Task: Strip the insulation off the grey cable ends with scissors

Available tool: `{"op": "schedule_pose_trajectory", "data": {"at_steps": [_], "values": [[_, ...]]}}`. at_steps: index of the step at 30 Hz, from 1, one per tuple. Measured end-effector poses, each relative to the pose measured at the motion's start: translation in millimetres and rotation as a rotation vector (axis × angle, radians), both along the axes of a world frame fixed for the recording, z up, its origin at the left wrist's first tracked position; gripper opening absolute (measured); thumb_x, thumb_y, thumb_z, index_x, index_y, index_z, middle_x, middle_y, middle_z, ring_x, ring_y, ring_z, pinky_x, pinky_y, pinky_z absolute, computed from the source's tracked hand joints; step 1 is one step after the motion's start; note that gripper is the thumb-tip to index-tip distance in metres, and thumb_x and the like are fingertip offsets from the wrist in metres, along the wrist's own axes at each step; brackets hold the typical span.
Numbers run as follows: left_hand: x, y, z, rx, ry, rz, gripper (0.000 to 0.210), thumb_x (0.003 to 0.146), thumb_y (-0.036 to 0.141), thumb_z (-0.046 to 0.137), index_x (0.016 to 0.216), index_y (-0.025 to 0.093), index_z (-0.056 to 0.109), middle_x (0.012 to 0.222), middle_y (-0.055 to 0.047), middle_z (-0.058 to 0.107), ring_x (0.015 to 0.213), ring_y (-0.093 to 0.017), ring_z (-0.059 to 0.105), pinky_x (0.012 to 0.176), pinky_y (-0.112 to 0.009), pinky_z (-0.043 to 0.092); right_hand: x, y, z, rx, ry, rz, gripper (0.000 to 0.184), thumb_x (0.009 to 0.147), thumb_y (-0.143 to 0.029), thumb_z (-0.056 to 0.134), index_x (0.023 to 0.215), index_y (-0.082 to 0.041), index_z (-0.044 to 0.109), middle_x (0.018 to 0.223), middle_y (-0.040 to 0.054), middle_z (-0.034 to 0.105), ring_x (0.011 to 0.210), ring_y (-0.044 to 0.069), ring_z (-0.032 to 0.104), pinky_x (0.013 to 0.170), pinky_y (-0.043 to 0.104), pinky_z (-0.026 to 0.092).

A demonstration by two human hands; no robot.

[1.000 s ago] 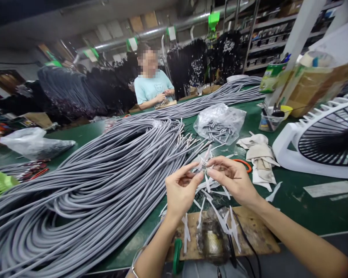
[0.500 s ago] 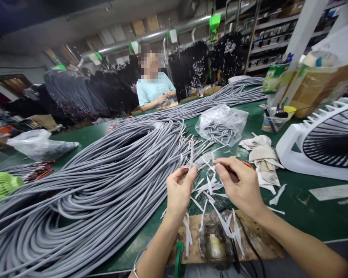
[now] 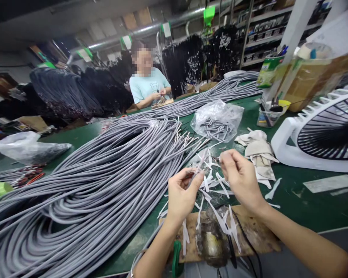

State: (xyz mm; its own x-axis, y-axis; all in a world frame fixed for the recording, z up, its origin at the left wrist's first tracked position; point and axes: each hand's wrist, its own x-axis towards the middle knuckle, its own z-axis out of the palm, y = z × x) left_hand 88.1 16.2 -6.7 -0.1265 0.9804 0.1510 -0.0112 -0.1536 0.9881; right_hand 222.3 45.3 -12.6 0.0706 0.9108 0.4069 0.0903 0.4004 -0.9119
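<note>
My left hand (image 3: 182, 193) is closed, thumb and forefinger pinching a thin whitish strip (image 3: 202, 159) that sticks up blurred above the fingertips. A grey cable passes by my left wrist; whether its end lies in that hand is hidden. To the right, my right hand (image 3: 241, 181) is closed with its fingertips pressed together, and what they grip is too small and blurred to name. Beneath and between the hands, loose white strips (image 3: 211, 183) are scattered on the green table. Left of my hands lies a big coil of grey cables (image 3: 104, 173), its stripped ends near my left fingers.
Close to me sits a small motor-like device (image 3: 213, 243) on a wooden board (image 3: 258, 231), with a green clamp (image 3: 176, 256). A bag of short grey pieces (image 3: 217, 121), cloths (image 3: 259, 152) and a white fan (image 3: 316, 131) stand beyond. Across the table a person (image 3: 149, 87) works.
My right hand has turned and its fingers have closed up more. The strip in my left hand has tilted rightward. The whole view has shifted slightly.
</note>
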Motion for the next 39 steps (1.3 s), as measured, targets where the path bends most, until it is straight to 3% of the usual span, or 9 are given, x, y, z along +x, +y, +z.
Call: {"op": "schedule_pose_trajectory", "data": {"at_steps": [3,6,8,15,18,22,24,29,39], "values": [[-1.8,0.5,-2.3,-0.023,-0.031,0.003,0.024,0.070,0.029,0.063,0.088,0.013,0.063,0.071,-0.001,0.058,0.055,-0.007,0.049,0.051,-0.018,0.039,1.0,4.0,-0.4,-0.082,0.166,0.035,0.019,0.080,-0.038,0.053,0.078,-0.020,0.046,0.053,-0.0080,0.030,0.043,0.006,0.028,0.039,0.019,0.024],[-3.2,1.2,-4.6,-0.027,-0.071,-0.046,0.036,0.070,0.026,0.063,0.103,0.014,0.058,0.070,0.001,0.055,0.050,-0.005,0.044,0.046,-0.017,0.035,-1.7,3.2,-1.6,-0.139,0.019,0.196,0.037,0.064,-0.031,0.071,0.094,-0.019,0.053,0.058,-0.0064,0.045,0.045,0.006,0.036,0.039,0.019,0.028],[-2.9,2.1,-5.5,-0.051,-0.043,-0.057,0.033,0.070,0.028,0.063,0.100,0.013,0.059,0.067,0.001,0.054,0.049,-0.005,0.041,0.044,-0.017,0.032,-4.1,0.3,-2.9,-0.103,-0.064,0.213,0.025,0.067,-0.030,0.068,0.087,-0.017,0.058,0.064,-0.0025,0.054,0.048,0.007,0.043,0.042,0.020,0.033],[0.3,7.2,-8.9,-0.115,0.005,-0.006,0.026,0.073,0.036,0.060,0.074,0.009,0.060,0.051,0.005,0.040,0.040,-0.002,0.028,0.038,-0.017,0.018,-7.2,-8.4,-5.8,0.153,-0.068,0.036,0.007,0.078,-0.022,0.057,0.075,-0.016,0.059,0.064,-0.0012,0.057,0.046,0.006,0.045,0.043,0.018,0.035],[-0.6,7.7,-8.9,-0.111,-0.017,-0.026,0.028,0.072,0.036,0.061,0.075,0.009,0.061,0.049,0.006,0.038,0.040,-0.002,0.027,0.037,-0.017,0.016,-1.9,-0.3,-4.4,0.141,0.068,-0.018,0.008,0.079,-0.024,0.056,0.076,-0.017,0.057,0.062,-0.0024,0.053,0.044,0.005,0.041,0.040,0.018,0.033],[-5.7,7.2,-4.0,-0.088,-0.067,0.001,0.028,0.070,0.036,0.063,0.072,0.008,0.064,0.050,0.004,0.045,0.040,-0.002,0.030,0.037,-0.016,0.019,9.9,13.3,2.0,0.194,0.279,-0.272,0.011,0.082,-0.030,0.052,0.080,-0.020,0.051,0.066,-0.0033,0.046,0.041,0.004,0.034,0.036,0.018,0.028],[-8.4,6.9,-0.8,-0.074,-0.053,0.058,0.027,0.068,0.035,0.064,0.071,0.008,0.065,0.053,0.001,0.052,0.040,-0.003,0.036,0.038,-0.017,0.026,10.5,11.8,4.2,0.258,0.146,-0.350,0.011,0.081,-0.029,0.054,0.087,-0.020,0.052,0.068,-0.0023,0.047,0.045,0.006,0.038,0.038,0.019,0.030],[-11.6,3.8,-0.2,0.035,0.107,0.188,0.021,0.066,0.029,0.068,0.072,0.009,0.068,0.054,-0.002,0.059,0.046,-0.009,0.050,0.045,-0.021,0.040,-7.0,-8.8,-3.6,0.525,-0.484,-0.150,0.009,0.082,-0.016,0.050,0.085,-0.017,0.058,0.070,0.0022,0.058,0.060,0.012,0.054,0.057,0.023,0.042],[-14.6,-4.3,-5.4,0.496,0.613,0.406,0.006,0.071,0.015,0.064,0.075,0.016,0.067,0.063,0.000,0.061,0.055,-0.009,0.053,0.052,-0.020,0.043,-5.5,-11.3,-12.0,0.706,-0.633,-0.206,0.016,0.075,-0.010,0.058,0.090,-0.015,0.062,0.074,0.0041,0.065,0.068,0.013,0.059,0.064,0.024,0.043]]}}
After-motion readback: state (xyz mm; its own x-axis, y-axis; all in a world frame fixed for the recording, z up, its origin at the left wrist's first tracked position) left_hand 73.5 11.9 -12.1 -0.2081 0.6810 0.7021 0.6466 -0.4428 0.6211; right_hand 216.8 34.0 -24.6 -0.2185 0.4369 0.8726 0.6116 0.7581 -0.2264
